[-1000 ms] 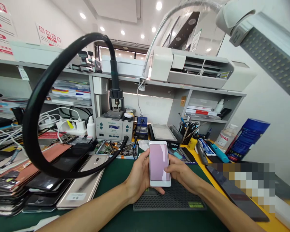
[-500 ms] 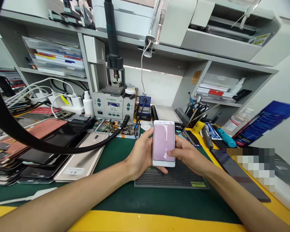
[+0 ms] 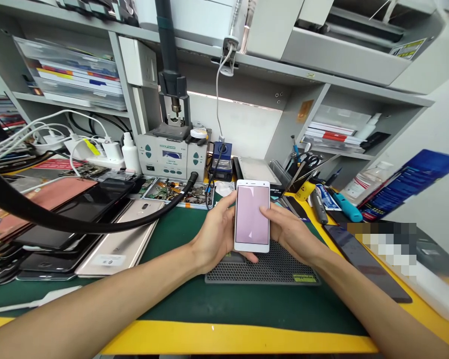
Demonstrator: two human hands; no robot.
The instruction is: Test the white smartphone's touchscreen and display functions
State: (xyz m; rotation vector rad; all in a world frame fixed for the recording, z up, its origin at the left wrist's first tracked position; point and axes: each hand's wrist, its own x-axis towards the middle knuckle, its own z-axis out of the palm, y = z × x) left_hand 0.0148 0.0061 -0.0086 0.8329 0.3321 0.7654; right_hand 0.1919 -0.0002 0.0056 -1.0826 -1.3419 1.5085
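A white smartphone [image 3: 252,217] is held upright above the mat, its screen lit pale pink with small white wedge shapes near the top and bottom. My left hand [image 3: 215,237] grips it from the left, thumb along the edge and a fingertip showing below it. On the other side my right hand [image 3: 292,227] is closed about the right edge, its thumb at the screen's upper right. The remaining fingers of both hands are partly hidden behind the phone. Beneath them lies a dark perforated pad [image 3: 269,271].
Stacked phones [image 3: 108,244] lie at left, under a black curved hose [image 3: 97,227]. A soldering station [image 3: 172,157] and a tray of circuit boards [image 3: 177,192] stand behind. At right are a pen holder with tools [image 3: 303,167], a dark screen panel [image 3: 366,262] and a bottle [image 3: 370,182].
My right thumb has moved up from the lower part of the screen to its upper right edge. The white shapes on the screen have changed. The whole view has shifted slightly.
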